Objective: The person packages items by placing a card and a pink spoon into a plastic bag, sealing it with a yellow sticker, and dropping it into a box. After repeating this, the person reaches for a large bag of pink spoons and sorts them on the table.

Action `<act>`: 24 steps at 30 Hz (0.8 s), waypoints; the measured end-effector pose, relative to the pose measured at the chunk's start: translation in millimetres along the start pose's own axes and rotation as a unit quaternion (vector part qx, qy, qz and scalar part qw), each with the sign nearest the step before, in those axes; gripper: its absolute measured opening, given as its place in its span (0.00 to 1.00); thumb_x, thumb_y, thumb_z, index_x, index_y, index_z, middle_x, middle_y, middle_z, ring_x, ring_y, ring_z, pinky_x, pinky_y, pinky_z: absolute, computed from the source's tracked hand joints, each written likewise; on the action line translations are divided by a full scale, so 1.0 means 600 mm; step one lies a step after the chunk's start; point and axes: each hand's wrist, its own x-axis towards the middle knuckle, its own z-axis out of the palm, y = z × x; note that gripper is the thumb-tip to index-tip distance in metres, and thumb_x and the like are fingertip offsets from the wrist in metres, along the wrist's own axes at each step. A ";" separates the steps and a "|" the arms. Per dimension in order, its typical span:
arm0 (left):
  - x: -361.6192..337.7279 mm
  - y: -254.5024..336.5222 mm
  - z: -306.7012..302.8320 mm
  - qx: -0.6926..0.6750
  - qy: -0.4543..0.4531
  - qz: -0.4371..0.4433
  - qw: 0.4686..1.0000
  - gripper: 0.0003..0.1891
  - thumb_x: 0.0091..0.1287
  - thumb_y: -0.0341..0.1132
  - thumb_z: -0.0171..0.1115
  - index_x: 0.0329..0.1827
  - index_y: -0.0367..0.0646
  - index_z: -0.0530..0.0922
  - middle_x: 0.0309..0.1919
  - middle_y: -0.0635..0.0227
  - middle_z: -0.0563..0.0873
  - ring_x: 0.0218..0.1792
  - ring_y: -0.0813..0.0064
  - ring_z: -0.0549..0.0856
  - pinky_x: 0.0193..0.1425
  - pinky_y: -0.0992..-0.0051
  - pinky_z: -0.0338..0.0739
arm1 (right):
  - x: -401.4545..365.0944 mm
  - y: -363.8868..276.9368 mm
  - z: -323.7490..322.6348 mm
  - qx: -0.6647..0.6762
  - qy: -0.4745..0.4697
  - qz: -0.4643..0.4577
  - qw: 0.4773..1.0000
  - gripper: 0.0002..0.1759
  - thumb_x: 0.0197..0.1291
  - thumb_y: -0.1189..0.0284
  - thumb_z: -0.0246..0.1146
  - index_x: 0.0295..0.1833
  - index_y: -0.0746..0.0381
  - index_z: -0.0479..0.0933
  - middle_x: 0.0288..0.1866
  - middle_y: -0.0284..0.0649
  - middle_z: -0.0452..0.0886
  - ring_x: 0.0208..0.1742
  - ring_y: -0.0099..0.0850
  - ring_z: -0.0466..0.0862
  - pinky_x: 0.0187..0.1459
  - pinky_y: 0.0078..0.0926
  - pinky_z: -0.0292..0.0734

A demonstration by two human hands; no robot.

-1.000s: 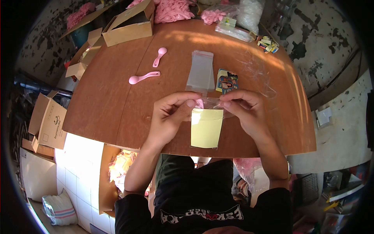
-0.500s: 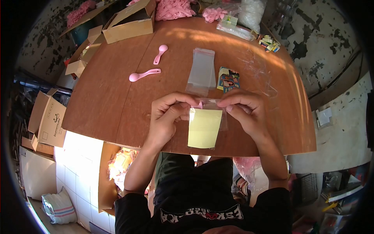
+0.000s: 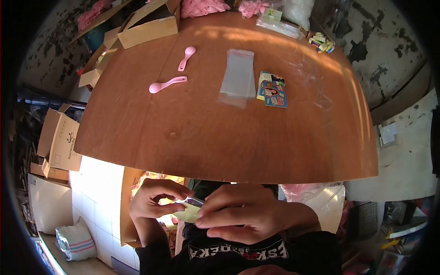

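Note:
Below the table's front edge, close to my body, my left hand [image 3: 160, 199] pinches a clear plastic packet with a pale yellow card [image 3: 188, 213] inside. My right hand [image 3: 247, 213] closes on the packet's other side, its fingers covering much of it. On the table lie two pink spoons, one [image 3: 187, 58] pointing away and another [image 3: 167, 84] set slantwise nearer me. A stack of clear plastic bags [image 3: 237, 78] rests at the middle. Just right of the bags is a small pile of printed cards [image 3: 273, 89].
The round-edged brown wooden table [image 3: 206, 142] fills the middle. An open cardboard box [image 3: 149, 30], pink items [image 3: 204, 7] and a plastic-wrapped bundle [image 3: 279, 26] line its far side. Small yellow boxes [image 3: 321, 42] sit far right. Another carton [image 3: 59, 142] stands at left.
Both hands have come down off the table towards my body with the packet, which has tilted and is now partly hidden by my fingers. The view has shifted slightly.

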 end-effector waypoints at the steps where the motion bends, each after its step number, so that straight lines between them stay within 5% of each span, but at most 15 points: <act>1: -0.030 -0.010 -0.015 0.006 -0.027 -0.064 0.998 0.19 0.54 0.13 0.70 0.48 0.33 0.80 0.52 0.55 0.84 0.53 0.67 0.86 0.52 0.75 0.84 | -0.005 0.009 0.036 0.083 -0.064 -0.009 0.994 0.14 0.57 0.73 0.70 0.49 0.62 0.80 0.45 0.41 0.81 0.41 0.33 0.83 0.41 0.33 0.79; 2: -0.061 -0.026 -0.027 0.014 -0.053 -0.129 0.990 0.19 0.53 0.13 0.70 0.49 0.33 0.81 0.52 0.56 0.85 0.53 0.67 0.86 0.53 0.75 0.85 | -0.008 0.020 0.075 0.167 -0.127 -0.021 0.978 0.15 0.59 0.71 0.69 0.50 0.62 0.78 0.45 0.39 0.80 0.43 0.33 0.82 0.44 0.35 0.77; 4: -0.147 -0.108 -0.036 -0.090 0.119 -0.288 0.946 0.18 0.55 0.14 0.69 0.49 0.36 0.81 0.49 0.59 0.85 0.51 0.70 0.86 0.54 0.76 0.83 | -0.001 0.033 0.161 0.326 -0.183 -0.018 0.928 0.11 0.63 0.70 0.64 0.46 0.66 0.79 0.45 0.43 0.82 0.39 0.38 0.83 0.45 0.34 0.77; 6: -0.209 -0.201 -0.056 -0.002 0.245 -0.353 0.903 0.18 0.57 0.18 0.70 0.50 0.37 0.80 0.47 0.62 0.85 0.49 0.72 0.86 0.54 0.75 0.83 | 0.019 0.023 0.210 0.436 -0.285 0.069 0.851 0.13 0.65 0.68 0.62 0.47 0.67 0.78 0.43 0.45 0.83 0.42 0.39 0.83 0.49 0.34 0.75; 8: -0.314 -0.332 -0.091 0.141 0.310 -0.392 0.854 0.19 0.56 0.24 0.72 0.51 0.37 0.80 0.47 0.63 0.85 0.51 0.71 0.85 0.54 0.73 0.82 | 0.007 0.010 0.263 0.455 -0.262 0.057 0.849 0.14 0.66 0.66 0.61 0.47 0.68 0.77 0.43 0.46 0.82 0.43 0.39 0.82 0.50 0.34 0.74; 10: -0.365 -0.424 -0.089 0.258 0.405 -0.380 0.790 0.29 0.54 0.31 0.74 0.60 0.39 0.75 0.55 0.55 0.82 0.58 0.60 0.80 0.58 0.64 0.80 | 0.007 0.004 0.282 0.464 -0.236 0.049 0.853 0.15 0.67 0.64 0.60 0.46 0.68 0.77 0.43 0.47 0.82 0.45 0.39 0.81 0.51 0.34 0.73; 12: -0.433 -0.529 -0.096 0.399 0.407 -0.417 0.708 0.34 0.54 0.38 0.74 0.64 0.39 0.72 0.57 0.49 0.80 0.61 0.51 0.77 0.64 0.58 0.74 | 0.011 -0.001 0.284 0.479 -0.275 0.123 0.824 0.21 0.69 0.57 0.58 0.48 0.67 0.74 0.45 0.47 0.79 0.47 0.39 0.79 0.52 0.36 0.72; 14: -0.437 -0.573 -0.091 0.345 0.398 -0.504 0.685 0.38 0.52 0.44 0.74 0.65 0.37 0.71 0.58 0.45 0.79 0.63 0.45 0.75 0.68 0.56 0.69 | 0.012 -0.003 0.291 0.469 -0.275 0.119 0.831 0.24 0.69 0.53 0.57 0.49 0.67 0.73 0.46 0.47 0.78 0.47 0.40 0.78 0.52 0.36 0.71; 19: -0.425 -0.636 -0.052 0.257 0.307 -0.522 0.753 0.33 0.54 0.46 0.73 0.59 0.35 0.76 0.57 0.45 0.81 0.61 0.52 0.79 0.65 0.61 0.73 | 0.024 -0.008 0.266 0.427 -0.299 0.143 0.841 0.33 0.66 0.43 0.55 0.52 0.67 0.70 0.46 0.49 0.76 0.48 0.42 0.76 0.53 0.38 0.69; 22: -0.443 -0.703 -0.035 0.261 0.306 -0.467 0.787 0.29 0.55 0.45 0.73 0.56 0.36 0.78 0.50 0.50 0.85 0.55 0.55 0.83 0.60 0.63 0.76 | 0.031 -0.017 0.245 0.371 -0.276 0.172 0.870 0.35 0.56 0.44 0.65 0.49 0.68 0.74 0.47 0.54 0.77 0.52 0.49 0.76 0.54 0.47 0.69; 24: -0.386 -0.650 -0.013 0.164 0.309 -0.505 0.789 0.26 0.57 0.43 0.72 0.55 0.37 0.78 0.48 0.53 0.86 0.51 0.60 0.84 0.56 0.66 0.77 | 0.015 -0.005 0.271 0.370 -0.265 0.156 0.876 0.37 0.64 0.40 0.56 0.51 0.68 0.69 0.44 0.50 0.75 0.48 0.43 0.76 0.52 0.39 0.69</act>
